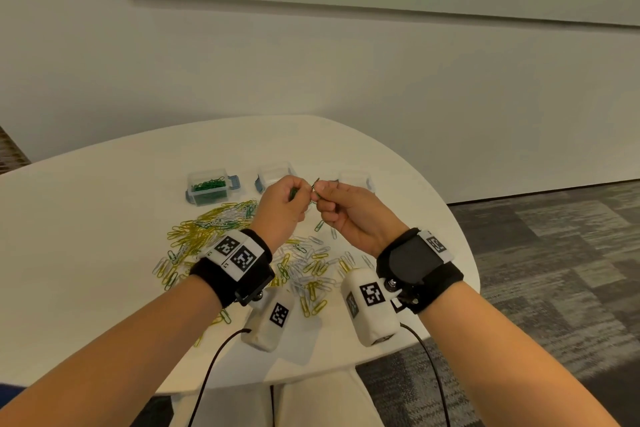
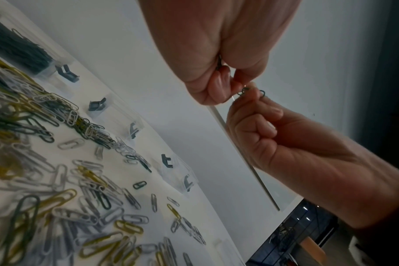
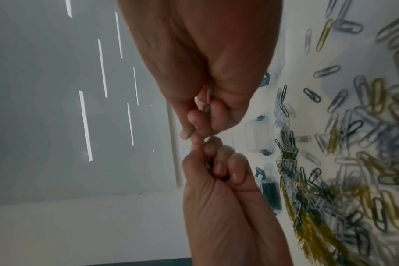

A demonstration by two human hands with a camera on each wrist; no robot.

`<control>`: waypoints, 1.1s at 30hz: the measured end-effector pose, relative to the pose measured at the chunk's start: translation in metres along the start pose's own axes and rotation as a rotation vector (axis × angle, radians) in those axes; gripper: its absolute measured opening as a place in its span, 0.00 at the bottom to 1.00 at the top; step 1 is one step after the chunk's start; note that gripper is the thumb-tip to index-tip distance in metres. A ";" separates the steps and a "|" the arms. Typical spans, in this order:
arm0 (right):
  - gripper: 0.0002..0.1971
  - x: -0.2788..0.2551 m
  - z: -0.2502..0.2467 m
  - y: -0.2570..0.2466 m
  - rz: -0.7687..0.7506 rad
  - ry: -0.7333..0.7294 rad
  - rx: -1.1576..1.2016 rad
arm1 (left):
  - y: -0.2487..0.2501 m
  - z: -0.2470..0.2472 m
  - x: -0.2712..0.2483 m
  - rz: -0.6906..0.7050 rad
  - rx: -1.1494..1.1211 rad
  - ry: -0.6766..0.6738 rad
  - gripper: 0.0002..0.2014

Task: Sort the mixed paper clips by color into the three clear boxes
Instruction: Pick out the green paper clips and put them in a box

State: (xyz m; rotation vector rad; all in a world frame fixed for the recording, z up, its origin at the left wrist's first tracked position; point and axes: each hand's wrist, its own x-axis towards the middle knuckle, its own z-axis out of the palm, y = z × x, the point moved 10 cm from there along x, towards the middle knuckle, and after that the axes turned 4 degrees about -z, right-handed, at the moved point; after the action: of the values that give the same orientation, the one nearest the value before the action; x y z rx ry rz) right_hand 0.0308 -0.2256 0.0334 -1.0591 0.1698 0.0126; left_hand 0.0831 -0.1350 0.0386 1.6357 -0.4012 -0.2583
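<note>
Both hands are raised above the white table (image 1: 104, 218) and meet fingertip to fingertip. My left hand (image 1: 304, 193) is curled round a small bunch of green clips (image 1: 292, 193), which show dark in its palm (image 2: 219, 62). My right hand (image 1: 321, 191) pinches a green paper clip (image 1: 316, 183) that the left fingertips also touch; whether it is linked to another clip I cannot tell. Behind the hands stand three clear boxes: the left box (image 1: 207, 188) holds green clips, while the middle box (image 1: 275, 173) and the right box (image 1: 356, 178) are partly hidden.
A wide pile of mixed yellow, white and green clips (image 1: 242, 246) covers the table under my wrists. The table's rounded edge (image 1: 460, 253) is close on the right, with grey carpet (image 1: 554, 253) beyond. Camera cables (image 1: 207, 374) hang off the near edge.
</note>
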 end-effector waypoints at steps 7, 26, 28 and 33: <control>0.07 -0.002 -0.005 -0.003 -0.022 0.034 -0.051 | -0.001 0.004 0.000 -0.089 -0.181 0.002 0.10; 0.07 0.003 -0.013 -0.028 -0.040 0.049 -0.352 | 0.005 0.010 -0.007 -0.211 -0.342 -0.196 0.13; 0.06 0.002 -0.014 -0.033 -0.047 0.047 -0.446 | 0.005 0.008 -0.007 -0.200 -0.315 -0.185 0.12; 0.04 0.003 -0.008 -0.040 -0.043 0.004 -0.687 | 0.008 0.007 -0.004 -0.157 -0.169 -0.210 0.11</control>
State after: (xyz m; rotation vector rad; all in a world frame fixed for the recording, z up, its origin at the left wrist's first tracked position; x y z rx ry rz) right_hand 0.0359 -0.2527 0.0639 -1.7484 0.1488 0.0314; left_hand 0.0762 -0.1404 0.0452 1.4798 -0.3989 -0.5709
